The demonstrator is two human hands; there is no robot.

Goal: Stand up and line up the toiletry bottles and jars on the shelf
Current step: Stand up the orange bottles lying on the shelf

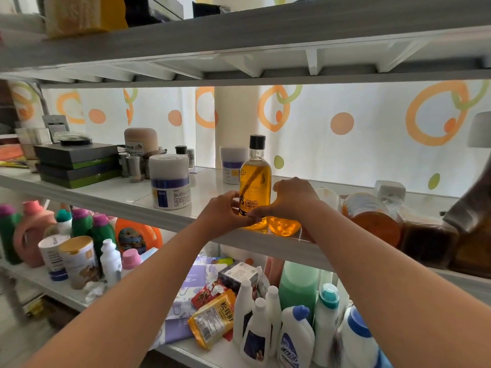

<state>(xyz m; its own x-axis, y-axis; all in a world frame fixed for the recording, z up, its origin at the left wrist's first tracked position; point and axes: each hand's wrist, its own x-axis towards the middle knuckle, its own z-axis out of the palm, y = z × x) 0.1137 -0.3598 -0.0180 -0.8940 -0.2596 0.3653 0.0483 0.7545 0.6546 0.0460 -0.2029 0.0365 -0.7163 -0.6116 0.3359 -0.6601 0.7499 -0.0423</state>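
Note:
An amber shampoo bottle (255,179) with a black cap stands upright near the front edge of the white middle shelf (119,197). My left hand (225,211) and my right hand (292,197) both clasp its lower part from either side. A second amber bottle (284,225) lies on its side just right of it, partly hidden by my right wrist. To the left a white jar with a blue band (170,181) stands upright, and a similar jar (232,166) stands behind the shampoo. At the right, several orange and brown bottles (377,219) lie tipped over.
Stacked dark boxes (77,166), small metal containers (132,166) and a beige jar (140,140) fill the shelf's left end. The lower shelf holds detergent bottles (34,232), tins, snack packets (212,317) and white cleaner bottles (295,338). Another shelf board (239,35) hangs close overhead.

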